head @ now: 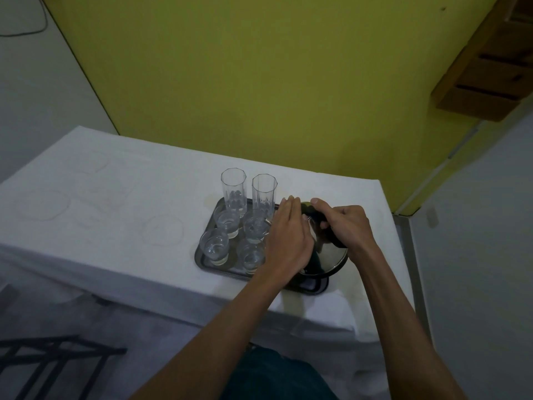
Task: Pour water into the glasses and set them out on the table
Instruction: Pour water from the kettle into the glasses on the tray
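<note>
A dark metal tray (pixel 205 262) sits near the right end of a table covered in white cloth (pixel 115 203). On it stand several clear glasses: two tall ones at the back, left (pixel 233 189) and right (pixel 264 194), and shorter ones (pixel 215 246) in front. A shiny steel jug (pixel 328 252) with a black handle stands on the tray's right side. My right hand (pixel 344 225) grips the black handle. My left hand (pixel 288 235) lies with straight fingers against the jug's left side, hiding part of it.
A yellow-green wall rises just behind the table. A wooden shelf unit (pixel 490 67) hangs at the upper right. A dark metal frame (pixel 52 359) stands at the lower left, below the table's front edge. The cloth to the left of the tray is bare.
</note>
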`<state>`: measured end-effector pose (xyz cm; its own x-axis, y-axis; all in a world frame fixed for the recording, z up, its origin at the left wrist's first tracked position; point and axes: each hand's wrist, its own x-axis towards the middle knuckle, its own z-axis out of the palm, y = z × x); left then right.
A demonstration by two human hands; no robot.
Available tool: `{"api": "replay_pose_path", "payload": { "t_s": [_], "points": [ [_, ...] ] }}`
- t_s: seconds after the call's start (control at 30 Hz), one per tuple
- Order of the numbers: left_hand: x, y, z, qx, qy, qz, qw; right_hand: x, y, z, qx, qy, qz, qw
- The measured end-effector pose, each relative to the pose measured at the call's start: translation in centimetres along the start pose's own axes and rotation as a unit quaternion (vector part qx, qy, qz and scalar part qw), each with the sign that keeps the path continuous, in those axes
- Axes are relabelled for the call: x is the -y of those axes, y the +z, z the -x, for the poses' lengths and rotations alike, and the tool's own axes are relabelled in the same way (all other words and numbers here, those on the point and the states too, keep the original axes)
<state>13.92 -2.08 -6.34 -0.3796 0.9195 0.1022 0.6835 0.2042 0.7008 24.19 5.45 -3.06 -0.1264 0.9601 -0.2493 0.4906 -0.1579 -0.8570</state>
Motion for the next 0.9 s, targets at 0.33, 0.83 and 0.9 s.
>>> {"api": "replay_pose_path", "payload": {
  "t_s": [0.33,0.83,0.9],
  "points": [
    [-0.4,0.5,-0.1,-0.050,0.061,-0.052,0.995,-0.9,-0.5,0.2,0.010,0.010,-0.099,0.995],
    [-4.0,-2.3,-6.8,-0.074,0.054,0.028,0.995,6.6,-2.9,-3.7,-0.016,-0.049,-0.035,0.998],
    [-4.1,-2.4,-7.2,-0.077,0.047,0.037,0.995,7.2,-2.8,-4.0,-0.014,-0.055,-0.025,0.998]
  ]
}}
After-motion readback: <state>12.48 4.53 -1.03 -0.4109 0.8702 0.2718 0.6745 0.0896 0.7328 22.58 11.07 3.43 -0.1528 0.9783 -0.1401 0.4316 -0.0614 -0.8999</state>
